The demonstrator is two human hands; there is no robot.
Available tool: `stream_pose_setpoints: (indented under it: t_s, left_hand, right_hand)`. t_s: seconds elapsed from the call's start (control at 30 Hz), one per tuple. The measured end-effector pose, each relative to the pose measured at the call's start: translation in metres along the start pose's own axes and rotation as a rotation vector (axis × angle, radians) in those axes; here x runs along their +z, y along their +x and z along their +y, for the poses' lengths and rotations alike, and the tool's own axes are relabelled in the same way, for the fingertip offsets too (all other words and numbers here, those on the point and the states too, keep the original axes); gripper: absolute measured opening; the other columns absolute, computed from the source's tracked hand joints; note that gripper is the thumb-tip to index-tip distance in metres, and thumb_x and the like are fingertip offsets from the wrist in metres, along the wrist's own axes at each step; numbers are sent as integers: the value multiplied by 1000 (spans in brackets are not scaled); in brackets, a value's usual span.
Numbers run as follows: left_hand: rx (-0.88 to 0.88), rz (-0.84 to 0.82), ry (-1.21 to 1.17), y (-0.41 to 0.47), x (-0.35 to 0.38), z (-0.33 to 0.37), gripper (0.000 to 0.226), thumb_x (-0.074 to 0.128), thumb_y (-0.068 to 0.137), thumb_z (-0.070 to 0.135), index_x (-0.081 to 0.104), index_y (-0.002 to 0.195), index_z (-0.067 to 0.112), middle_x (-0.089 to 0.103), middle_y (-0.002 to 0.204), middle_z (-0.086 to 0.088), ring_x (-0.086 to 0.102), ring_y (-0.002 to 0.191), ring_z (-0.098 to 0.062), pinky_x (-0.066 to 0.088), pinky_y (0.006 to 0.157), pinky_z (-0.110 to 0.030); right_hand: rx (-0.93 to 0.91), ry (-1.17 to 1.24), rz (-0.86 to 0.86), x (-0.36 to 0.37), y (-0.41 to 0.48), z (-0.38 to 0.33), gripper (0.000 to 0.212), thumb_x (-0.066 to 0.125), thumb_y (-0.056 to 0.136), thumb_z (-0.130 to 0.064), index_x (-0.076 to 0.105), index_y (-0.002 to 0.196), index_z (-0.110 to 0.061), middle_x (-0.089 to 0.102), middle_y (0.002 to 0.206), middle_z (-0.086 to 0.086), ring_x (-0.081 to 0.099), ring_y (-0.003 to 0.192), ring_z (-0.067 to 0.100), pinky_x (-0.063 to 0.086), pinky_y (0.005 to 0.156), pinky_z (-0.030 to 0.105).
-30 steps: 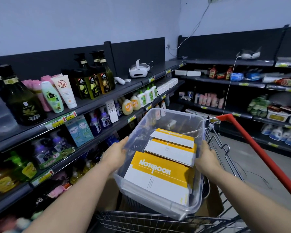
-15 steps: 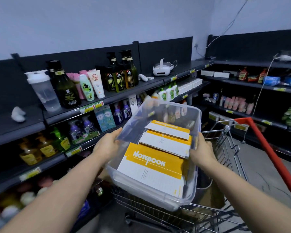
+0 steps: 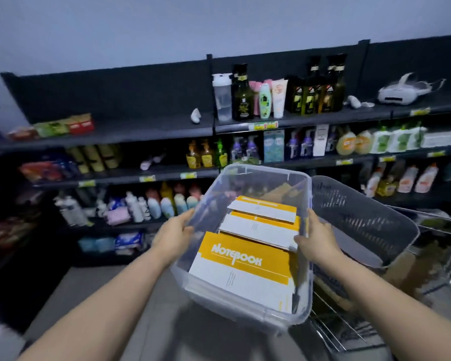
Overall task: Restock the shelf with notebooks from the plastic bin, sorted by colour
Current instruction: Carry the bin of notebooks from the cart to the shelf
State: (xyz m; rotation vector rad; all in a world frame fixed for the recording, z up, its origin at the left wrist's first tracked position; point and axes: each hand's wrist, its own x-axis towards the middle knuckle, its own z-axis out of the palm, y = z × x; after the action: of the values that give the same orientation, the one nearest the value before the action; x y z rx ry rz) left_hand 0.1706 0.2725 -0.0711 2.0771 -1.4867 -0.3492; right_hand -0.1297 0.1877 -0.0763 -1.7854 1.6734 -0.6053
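Yellow-and-white notebooks (image 3: 245, 267), the nearest printed NOTEBOOK, lie overlapping inside the clear plastic bin (image 3: 258, 175), which is held up, tilted, in the lower centre of the frame. The left hand (image 3: 175, 230) grips the bin's left wall and the right hand (image 3: 315, 235) grips its right wall, both with fingers curled onto the plastic. Just right of the bin a grey perforated basket (image 3: 362, 220) sits in a wire cart (image 3: 344, 332). Behind, across the middle of the frame, the dark shelf (image 3: 141, 131) carries bottles, tubes and packets, with a white headset (image 3: 401, 92) at upper right.
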Motion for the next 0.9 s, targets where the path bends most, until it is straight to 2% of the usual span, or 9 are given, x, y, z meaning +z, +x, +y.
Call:
stream_pose_setpoints:
  t_s: [0.1,0.2,0.33,0.4,0.5,0.6,0.67,0.8,0.9]
  left_hand:
    - [-96,44,8,-55,-25,-32,56,53,90,6,46,143,22,54,141,4,51,130,-17,41,101,-29]
    - [-196,88,68,-110,-56,-65,55,53,90,7,48,142,25,58,136,6,55,126,-17,44,97,-29]
    - [-336,166,107,-183,-88,-107,53,53,91,11,48,142,24,55,139,7,53,129,-19,45,100,-31]
    - [-399,203,89,-220,-105,-125,53,51,90,8,49,141,22,54,141,7,51,131,-18,43,104,-32]
    - [-500,276,57,-273,-130,-154,52,48,91,6,50,140,24,55,140,8,51,130,-19,42,105,-33]
    - [-596,359,28,-330,-155,-186,50,48,96,9,45,144,24,52,143,3,48,133,-22,40,108,-33]
    - [-664,401,29,-371,-175,-207,51,48,97,10,41,146,21,50,145,1,47,133,-22,40,103,-30]
    - [-783,463,81,-451,-223,-253,52,48,92,19,46,140,39,60,136,1,57,122,-25,49,95,-33]
    - [-803,486,114,-500,-263,-286,53,49,89,19,48,136,43,63,131,7,60,116,-22,52,91,-36]
  right_hand:
    - [-88,-19,-106,30,-25,-16,71,59,90,-17,19,149,-25,42,135,19,49,115,36,46,84,39]
    - [-166,-26,-231,63,-50,-38,75,57,92,-19,12,151,-29,38,139,18,46,118,36,43,76,35]
    - [-241,-44,-350,109,-88,-69,77,55,93,-19,7,152,-30,30,147,18,40,127,38,44,79,36]
    - [-287,-44,-407,131,-114,-90,74,55,92,-14,12,151,-28,37,140,17,42,122,36,42,78,35]
    - [-374,-25,-460,160,-153,-122,67,55,86,-7,27,144,-26,44,131,23,40,123,34,45,86,37]
    - [-464,-21,-520,192,-198,-156,66,53,84,-6,30,142,-27,49,125,21,42,120,34,39,80,33]
    - [-517,-22,-554,217,-232,-180,67,53,83,-6,30,142,-26,52,126,19,45,119,35,41,79,35]
    - [-556,-42,-600,270,-309,-223,70,47,84,-7,24,146,-30,50,127,18,45,116,37,41,71,36]
    - [-575,-33,-652,309,-365,-252,70,47,85,-4,25,147,-27,49,134,13,34,131,35,45,85,41]
